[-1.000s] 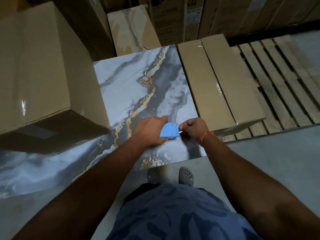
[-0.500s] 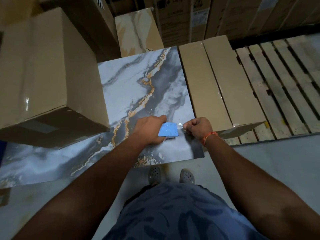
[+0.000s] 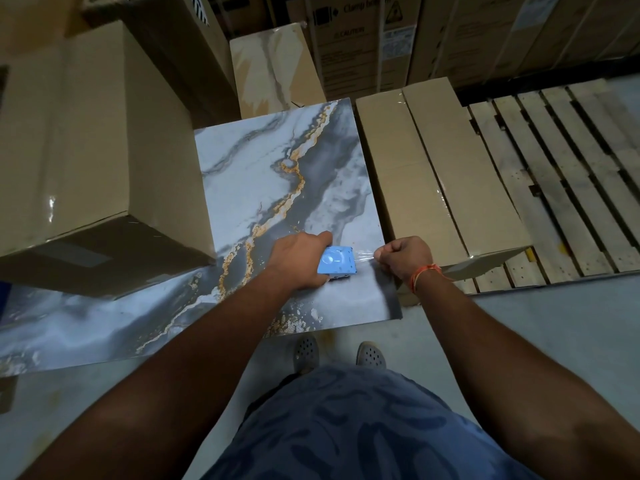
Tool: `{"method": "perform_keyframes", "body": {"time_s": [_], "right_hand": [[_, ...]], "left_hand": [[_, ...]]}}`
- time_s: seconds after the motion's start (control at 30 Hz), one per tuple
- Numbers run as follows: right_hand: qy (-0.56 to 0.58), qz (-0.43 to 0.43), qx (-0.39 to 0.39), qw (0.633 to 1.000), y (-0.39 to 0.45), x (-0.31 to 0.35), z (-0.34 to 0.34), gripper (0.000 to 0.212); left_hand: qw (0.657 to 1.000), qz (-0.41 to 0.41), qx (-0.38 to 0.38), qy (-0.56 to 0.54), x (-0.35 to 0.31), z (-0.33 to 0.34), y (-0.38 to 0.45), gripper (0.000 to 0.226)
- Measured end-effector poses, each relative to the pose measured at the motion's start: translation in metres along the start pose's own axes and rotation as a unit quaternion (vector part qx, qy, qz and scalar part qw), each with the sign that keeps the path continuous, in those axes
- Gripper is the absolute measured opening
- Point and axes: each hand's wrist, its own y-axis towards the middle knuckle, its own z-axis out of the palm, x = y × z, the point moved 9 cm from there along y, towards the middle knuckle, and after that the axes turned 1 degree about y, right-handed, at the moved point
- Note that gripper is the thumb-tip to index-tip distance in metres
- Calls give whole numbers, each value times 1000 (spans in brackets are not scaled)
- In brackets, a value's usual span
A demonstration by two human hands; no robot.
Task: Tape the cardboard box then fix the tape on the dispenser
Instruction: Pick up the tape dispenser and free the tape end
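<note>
The long cardboard box [image 3: 433, 174] lies right of centre, clear film already along its seam. At centre, your left hand [image 3: 298, 261] grips the blue dispenser [image 3: 337, 265] steady while your right hand [image 3: 405, 259], fisted, pinches the tape [image 3: 363, 255] taut, probably to reseat it.

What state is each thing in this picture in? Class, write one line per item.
Blue plastic tape dispenser: gripped by left hand, over the marble-patterned tile.
Clear tape strip: pulled out taut, pinched by right hand.
Long flat cardboard box: closed, clear tape along its seam.
Large cardboard box: closed.
</note>
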Motion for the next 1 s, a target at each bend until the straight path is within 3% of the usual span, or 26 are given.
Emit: {"method": "perform_keyframes", "body": {"time_s": [0.17, 0.53, 0.8, 1.0], "right_hand": [[-6, -29, -3, 1000, 3, 4, 3, 18], [-34, -60, 48, 996, -18, 34, 97, 9], [-59, -41, 43, 996, -14, 24, 96, 13], [-43, -23, 49, 998, -13, 20, 95, 11]], "left_hand": [[999, -16, 16, 27, 2, 0, 0, 47], [990, -98, 54, 83, 68, 12, -46, 49], [991, -27, 12, 133, 55, 25, -42, 63], [996, -31, -26, 74, 67, 25, -47, 73]]}}
